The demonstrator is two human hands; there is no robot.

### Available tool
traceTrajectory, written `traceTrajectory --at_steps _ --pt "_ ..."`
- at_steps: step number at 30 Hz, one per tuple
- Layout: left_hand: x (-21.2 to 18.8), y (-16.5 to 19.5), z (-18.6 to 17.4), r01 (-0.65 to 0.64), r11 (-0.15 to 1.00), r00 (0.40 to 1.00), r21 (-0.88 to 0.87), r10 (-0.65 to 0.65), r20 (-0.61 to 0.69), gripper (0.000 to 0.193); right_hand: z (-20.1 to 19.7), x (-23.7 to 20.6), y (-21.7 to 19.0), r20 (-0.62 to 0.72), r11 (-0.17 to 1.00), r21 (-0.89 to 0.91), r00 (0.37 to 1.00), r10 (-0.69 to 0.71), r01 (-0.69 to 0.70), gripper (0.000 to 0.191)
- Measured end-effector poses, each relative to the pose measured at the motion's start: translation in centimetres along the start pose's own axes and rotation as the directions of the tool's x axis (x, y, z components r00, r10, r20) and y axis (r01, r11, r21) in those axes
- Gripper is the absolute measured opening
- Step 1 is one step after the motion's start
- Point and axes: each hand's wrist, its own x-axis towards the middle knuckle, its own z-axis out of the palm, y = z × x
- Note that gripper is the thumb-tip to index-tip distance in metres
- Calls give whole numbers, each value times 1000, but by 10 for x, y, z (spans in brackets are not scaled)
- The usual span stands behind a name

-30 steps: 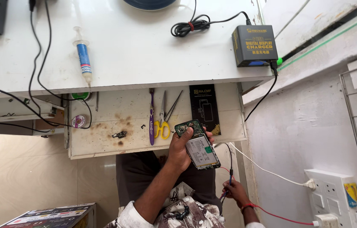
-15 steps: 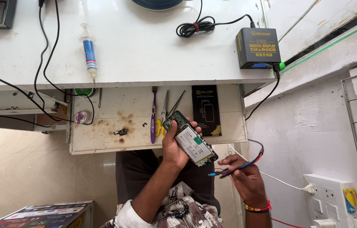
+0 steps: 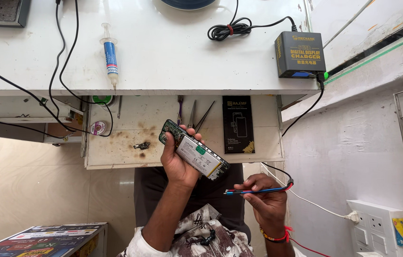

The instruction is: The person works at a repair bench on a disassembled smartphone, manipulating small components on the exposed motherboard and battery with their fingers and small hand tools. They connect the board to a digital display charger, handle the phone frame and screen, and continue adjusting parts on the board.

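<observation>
My left hand (image 3: pixel 178 164) grips the opened phone (image 3: pixel 193 154), back cover off, held in the air just off the drawer's (image 3: pixel 115 152) front edge. Since 0.5 s ago it has barely shifted. My right hand (image 3: pixel 265 200) pinches 2 leads (image 3: pixel 258 190), red and blue, tips pointing at the phone's lower end, near but apart. Tweezers (image 3: pixel 203 116) lie in the drawer; charger box (image 3: pixel 301 53) sits at the worktop's (image 3: pixel 163 57) right edge.

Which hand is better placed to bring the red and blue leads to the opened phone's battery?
Likely the right hand: it grips the red and blue leads, tips pointing toward the opened phone, which the left hand holds.
</observation>
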Motion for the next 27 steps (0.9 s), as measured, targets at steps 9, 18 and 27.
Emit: traceTrajectory --at_steps 9,18,27 --pt "-1 -5 -2 3 1000 999 16 -2 -42 41 23 0 9 -178 996 59 983 -53 65 24" --pt "0 -10 -5 -59 998 993 -1 59 -100 40 46 13 3 -296 960 201 946 -130 195 35" --pt "-3 -13 -4 -66 998 993 -2 66 -95 41 62 16 15 -330 974 78 928 -174 211 32"
